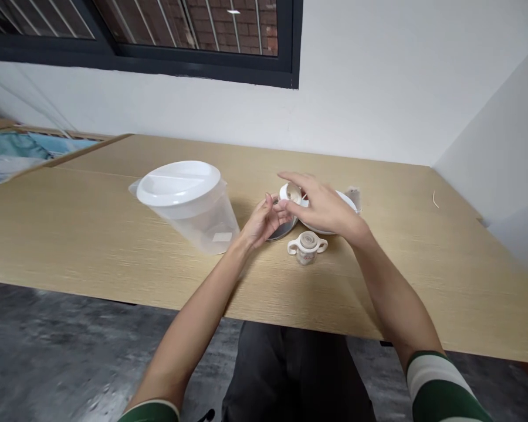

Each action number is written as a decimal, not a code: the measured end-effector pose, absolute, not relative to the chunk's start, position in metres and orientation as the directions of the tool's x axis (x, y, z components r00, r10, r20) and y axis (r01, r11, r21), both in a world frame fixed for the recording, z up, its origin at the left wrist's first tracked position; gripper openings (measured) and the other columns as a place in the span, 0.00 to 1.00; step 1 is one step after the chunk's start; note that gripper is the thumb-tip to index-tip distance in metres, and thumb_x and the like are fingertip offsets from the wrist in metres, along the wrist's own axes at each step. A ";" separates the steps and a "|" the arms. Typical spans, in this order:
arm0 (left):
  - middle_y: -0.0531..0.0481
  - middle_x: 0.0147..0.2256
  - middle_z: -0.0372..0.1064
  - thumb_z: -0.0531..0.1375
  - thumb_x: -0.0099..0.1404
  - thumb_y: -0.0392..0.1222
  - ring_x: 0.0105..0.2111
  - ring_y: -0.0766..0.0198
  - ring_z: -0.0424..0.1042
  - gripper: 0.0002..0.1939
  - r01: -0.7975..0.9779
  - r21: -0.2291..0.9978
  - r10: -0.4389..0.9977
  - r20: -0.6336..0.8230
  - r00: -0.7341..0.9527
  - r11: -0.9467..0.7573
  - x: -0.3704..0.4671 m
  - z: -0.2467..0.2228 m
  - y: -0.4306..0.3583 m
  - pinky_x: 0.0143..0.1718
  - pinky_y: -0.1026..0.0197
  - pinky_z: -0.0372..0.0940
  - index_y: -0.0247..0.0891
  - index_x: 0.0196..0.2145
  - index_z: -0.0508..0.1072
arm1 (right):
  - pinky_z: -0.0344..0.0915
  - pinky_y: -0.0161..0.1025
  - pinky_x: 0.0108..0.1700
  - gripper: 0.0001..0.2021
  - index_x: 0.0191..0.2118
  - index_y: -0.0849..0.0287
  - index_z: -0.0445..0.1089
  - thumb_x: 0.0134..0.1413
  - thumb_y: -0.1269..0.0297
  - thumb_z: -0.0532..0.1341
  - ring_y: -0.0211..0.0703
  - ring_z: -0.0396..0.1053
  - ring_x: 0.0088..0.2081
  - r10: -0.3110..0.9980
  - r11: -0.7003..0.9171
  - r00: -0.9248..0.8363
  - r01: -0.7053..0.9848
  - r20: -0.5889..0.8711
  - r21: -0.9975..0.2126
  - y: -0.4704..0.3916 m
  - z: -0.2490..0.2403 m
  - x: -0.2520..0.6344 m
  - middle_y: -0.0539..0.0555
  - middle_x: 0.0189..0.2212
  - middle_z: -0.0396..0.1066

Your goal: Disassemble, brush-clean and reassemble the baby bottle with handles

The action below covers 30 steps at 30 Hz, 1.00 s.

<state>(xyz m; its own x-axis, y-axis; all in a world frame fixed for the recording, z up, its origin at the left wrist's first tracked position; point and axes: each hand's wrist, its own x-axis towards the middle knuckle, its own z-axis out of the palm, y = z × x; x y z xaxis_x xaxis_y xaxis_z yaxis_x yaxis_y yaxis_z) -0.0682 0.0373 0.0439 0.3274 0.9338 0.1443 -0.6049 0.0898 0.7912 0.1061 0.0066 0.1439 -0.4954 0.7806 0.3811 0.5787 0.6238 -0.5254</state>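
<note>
A small round white piece with an open, cup-like end [291,192] is between the thumb and fingers of my right hand [324,204], above the table. My left hand [264,221] is palm up just beside and under the piece, its fingers loosely spread; whether they touch it I cannot tell. Below my hands, a small two-handled cup [307,248] with a ringed beige top stands upright. A dark round item with a shiny rim [282,232] lies partly hidden behind my left fingers. Behind my right hand, a round white plate-like item [348,201] is partly covered.
A clear plastic pitcher with a white lid [180,186] stands left of my hands. A small greyish piece [354,197] lies behind the white round item. A thin pale strip [435,200] is at the right. The wooden table [92,228] meets a white wall.
</note>
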 end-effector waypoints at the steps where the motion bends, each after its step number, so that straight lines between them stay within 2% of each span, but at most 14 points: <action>1: 0.44 0.36 0.78 0.66 0.63 0.63 0.35 0.61 0.78 0.28 -0.603 0.794 0.929 0.157 0.335 0.083 -0.070 0.044 0.038 0.41 0.61 0.72 0.33 0.45 0.76 | 0.63 0.51 0.57 0.23 0.63 0.53 0.67 0.64 0.57 0.60 0.51 0.68 0.53 0.771 0.636 -0.490 0.553 0.408 -0.538 0.006 0.146 0.108 0.58 0.56 0.71; 4: 0.42 0.34 0.78 0.62 0.64 0.67 0.32 0.62 0.77 0.30 -0.599 0.795 0.921 0.158 0.357 0.095 -0.073 0.046 0.039 0.38 0.62 0.71 0.33 0.42 0.77 | 0.65 0.50 0.56 0.22 0.60 0.53 0.69 0.63 0.54 0.62 0.49 0.70 0.51 0.772 0.636 -0.430 0.489 0.469 -0.597 0.004 0.154 0.116 0.56 0.51 0.74; 7: 0.39 0.34 0.78 0.58 0.66 0.70 0.31 0.60 0.77 0.33 -0.605 0.787 0.920 0.141 0.365 0.119 -0.074 0.051 0.039 0.37 0.62 0.71 0.31 0.42 0.77 | 0.69 0.47 0.54 0.23 0.55 0.56 0.71 0.57 0.50 0.67 0.47 0.73 0.47 0.807 0.588 -0.359 0.404 0.469 -0.701 0.001 0.159 0.125 0.55 0.45 0.75; 11: 0.39 0.33 0.78 0.58 0.67 0.69 0.30 0.61 0.76 0.34 -0.611 0.780 0.923 0.128 0.363 0.132 -0.073 0.054 0.039 0.36 0.62 0.70 0.29 0.43 0.77 | 0.72 0.47 0.53 0.27 0.49 0.56 0.65 0.49 0.50 0.72 0.47 0.74 0.48 0.873 0.473 -0.296 0.317 0.388 -0.822 -0.005 0.154 0.137 0.57 0.47 0.74; 14: 0.40 0.32 0.78 0.60 0.67 0.66 0.29 0.62 0.76 0.32 -0.601 0.789 0.929 0.115 0.351 0.129 -0.073 0.053 0.041 0.35 0.63 0.69 0.29 0.44 0.76 | 0.73 0.48 0.51 0.29 0.49 0.55 0.61 0.48 0.51 0.73 0.47 0.75 0.48 0.894 0.389 -0.348 0.285 0.284 -0.876 -0.010 0.136 0.143 0.58 0.49 0.72; 18: 0.41 0.33 0.78 0.61 0.68 0.62 0.29 0.64 0.75 0.27 -0.577 0.805 0.932 0.094 0.349 0.135 -0.072 0.049 0.043 0.34 0.64 0.68 0.29 0.44 0.75 | 0.68 0.49 0.60 0.33 0.56 0.53 0.59 0.49 0.52 0.73 0.48 0.72 0.56 0.861 0.398 -0.419 0.206 0.287 -0.894 -0.019 0.100 0.148 0.60 0.53 0.72; 21: 0.40 0.33 0.78 0.60 0.69 0.60 0.29 0.64 0.75 0.26 -0.574 0.807 0.929 0.091 0.358 0.142 -0.073 0.047 0.045 0.35 0.64 0.68 0.29 0.44 0.75 | 0.66 0.48 0.63 0.30 0.58 0.52 0.61 0.53 0.50 0.70 0.49 0.70 0.60 0.874 0.386 -0.381 0.170 0.300 -0.907 -0.026 0.072 0.148 0.62 0.58 0.71; 26: 0.41 0.35 0.78 0.59 0.71 0.59 0.32 0.63 0.75 0.25 -0.563 0.815 0.921 0.108 0.374 0.133 -0.073 0.043 0.048 0.38 0.63 0.69 0.30 0.46 0.75 | 0.67 0.47 0.60 0.29 0.58 0.52 0.65 0.52 0.54 0.72 0.48 0.71 0.59 0.880 0.357 -0.345 0.025 0.327 -0.934 -0.030 0.042 0.146 0.61 0.60 0.70; 30: 0.41 0.36 0.77 0.59 0.71 0.58 0.33 0.63 0.74 0.25 -0.562 0.817 0.916 0.119 0.382 0.128 -0.074 0.042 0.049 0.38 0.63 0.69 0.30 0.46 0.75 | 0.66 0.46 0.61 0.29 0.57 0.52 0.68 0.50 0.57 0.74 0.47 0.72 0.57 0.894 0.335 -0.320 0.014 0.313 -0.942 -0.025 0.030 0.146 0.59 0.59 0.71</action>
